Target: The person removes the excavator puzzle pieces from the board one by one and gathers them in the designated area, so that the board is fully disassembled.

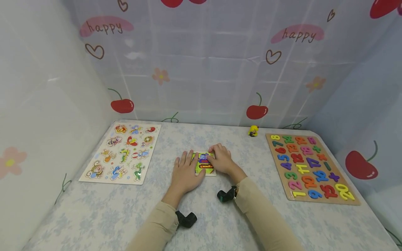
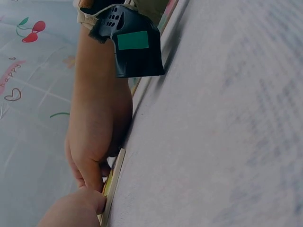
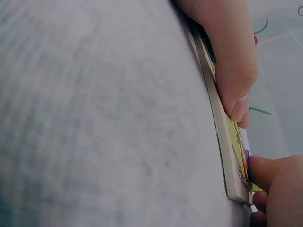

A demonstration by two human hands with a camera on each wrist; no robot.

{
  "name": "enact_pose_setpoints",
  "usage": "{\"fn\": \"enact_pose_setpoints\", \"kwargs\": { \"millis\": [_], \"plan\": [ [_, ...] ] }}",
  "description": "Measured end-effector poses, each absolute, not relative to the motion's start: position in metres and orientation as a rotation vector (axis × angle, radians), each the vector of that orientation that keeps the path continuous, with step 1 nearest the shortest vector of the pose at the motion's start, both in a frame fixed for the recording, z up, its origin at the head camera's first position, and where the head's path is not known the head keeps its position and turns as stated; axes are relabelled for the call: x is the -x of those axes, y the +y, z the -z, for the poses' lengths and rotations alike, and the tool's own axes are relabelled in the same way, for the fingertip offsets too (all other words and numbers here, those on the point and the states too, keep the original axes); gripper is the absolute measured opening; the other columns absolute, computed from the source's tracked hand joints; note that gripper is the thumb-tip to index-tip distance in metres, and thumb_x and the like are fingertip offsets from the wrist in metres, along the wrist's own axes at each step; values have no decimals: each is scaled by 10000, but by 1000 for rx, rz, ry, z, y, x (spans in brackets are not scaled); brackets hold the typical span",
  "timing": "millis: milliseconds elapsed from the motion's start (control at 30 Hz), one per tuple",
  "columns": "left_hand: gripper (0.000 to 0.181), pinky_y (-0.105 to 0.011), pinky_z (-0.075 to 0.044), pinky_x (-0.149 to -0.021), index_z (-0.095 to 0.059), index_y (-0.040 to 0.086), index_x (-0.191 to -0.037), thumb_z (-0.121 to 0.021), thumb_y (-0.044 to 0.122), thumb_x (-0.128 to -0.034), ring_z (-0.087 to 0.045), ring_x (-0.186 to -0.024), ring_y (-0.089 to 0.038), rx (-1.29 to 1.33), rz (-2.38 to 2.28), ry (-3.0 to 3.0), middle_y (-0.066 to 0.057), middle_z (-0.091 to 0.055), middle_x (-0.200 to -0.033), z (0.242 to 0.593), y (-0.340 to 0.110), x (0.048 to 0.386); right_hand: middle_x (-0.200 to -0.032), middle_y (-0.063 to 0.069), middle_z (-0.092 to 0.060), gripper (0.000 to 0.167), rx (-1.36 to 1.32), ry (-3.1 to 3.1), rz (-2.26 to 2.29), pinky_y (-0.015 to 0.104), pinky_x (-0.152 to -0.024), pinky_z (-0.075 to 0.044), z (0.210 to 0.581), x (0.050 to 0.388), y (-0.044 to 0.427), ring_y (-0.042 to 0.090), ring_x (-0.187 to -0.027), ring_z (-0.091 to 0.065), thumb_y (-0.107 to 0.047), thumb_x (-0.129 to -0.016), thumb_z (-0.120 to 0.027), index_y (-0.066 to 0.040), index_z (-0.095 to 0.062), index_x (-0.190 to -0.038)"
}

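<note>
Now resting a straight-fingered left hand (image 1: 187, 174) on the 9 o'clock side of a small, flat wooden board (image 1: 205, 167) with a purple-vehicle picture on yellow-green, dead centre of the dial. Pinching its 1 o'clock corner with the right hand (image 1: 223, 159), too! Spotting a white insect-picture board (image 1: 130, 148) at 9, a small yellow toy figure (image 1: 253, 131) at 2, a brown board with colourful numerals (image 1: 315, 174) at 3.

The head view is evenly bright, a pale glare patch marking the back curtain (image 1: 201, 94). Both wrist views look dimmer and greyer (the tablecloth (image 2: 213, 123) blurs heavily toward their outer sides), and a soft shadow lies beside the black wrist device (image 2: 137, 59).
</note>
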State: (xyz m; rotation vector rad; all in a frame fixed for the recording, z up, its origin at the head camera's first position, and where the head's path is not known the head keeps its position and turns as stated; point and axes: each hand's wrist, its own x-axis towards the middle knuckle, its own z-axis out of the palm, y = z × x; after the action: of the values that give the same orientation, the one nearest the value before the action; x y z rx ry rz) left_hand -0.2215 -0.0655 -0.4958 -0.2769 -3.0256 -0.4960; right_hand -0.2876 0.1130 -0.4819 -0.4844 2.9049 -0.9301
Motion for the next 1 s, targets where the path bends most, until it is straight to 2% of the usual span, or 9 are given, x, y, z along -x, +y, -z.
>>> {"fn": "enact_pose_setpoints", "kwargs": {
  "millis": [167, 400, 600, 733, 867, 1000],
  "plan": [
    [767, -550, -110, -1246, -261, 219, -1590, -378, 614, -944, -106, -1558, -290, 268, 481, -3038, -44, -197, -1670, 497, -66, 222, -1108, 23, -562, 193, 467, 2908, 1031, 411, -894, -320, 485, 287, 113, 217, -1037, -472, -298, -994, -595, -161, -573, -1127],
    [772, -544, -98, -1249, -249, 232, -1593, -369, 626, -939, -90, -1561, -279, 262, 492, -3044, -32, -183, -1674, 498, -66, 222, -1100, 14, -608, 292, 461, 2886, 1103, 410, -892, -332, 485, 288, 115, 194, -981, -516, -285, -973, -641, -176, -637, -1244],
    [776, -544, -95, -1250, -229, 240, -1597, -356, 637, -942, -84, -1562, -279, 267, 478, -3048, -26, -168, -1677, 498, -66, 223, -1072, 3, -602, 222, 454, 2872, 1128, 402, -891, -328, 487, 290, 115, 170, -925, -511, -291, -972, -645, -197, -685, -1169],
    [775, -540, -98, -1251, -235, 240, -1596, -355, 636, -940, -86, -1562, -277, 261, 475, -3047, -24, -167, -1677, 499, -66, 223, -1027, 8, -571, 185, 471, 2859, 1169, 401, -860, -303, 487, 290, 115, 176, -884, -483, -290, -980, -633, -198, -661, -1138],
    [776, -539, -97, -1251, -232, 243, -1596, -351, 640, -940, -84, -1562, -277, 260, 476, -3046, -23, -164, -1678, 499, -67, 223, -998, 0, -612, 153, 499, 2827, 1223, 383, -844, -296, 487, 290, 116, 185, -838, -476, -281, -989, -617, -205, -622, -1122],
    [776, -538, -90, -1253, -219, 247, -1599, -343, 647, -944, -75, -1563, -278, 264, 486, -3049, -22, -151, -1680, 498, -66, 222, -1019, -11, -653, 148, 465, 2747, 1313, 335, -805, -363, 485, 290, 118, 170, -830, -494, -261, -989, -620, -212, -610, -1128]
  ]
}}
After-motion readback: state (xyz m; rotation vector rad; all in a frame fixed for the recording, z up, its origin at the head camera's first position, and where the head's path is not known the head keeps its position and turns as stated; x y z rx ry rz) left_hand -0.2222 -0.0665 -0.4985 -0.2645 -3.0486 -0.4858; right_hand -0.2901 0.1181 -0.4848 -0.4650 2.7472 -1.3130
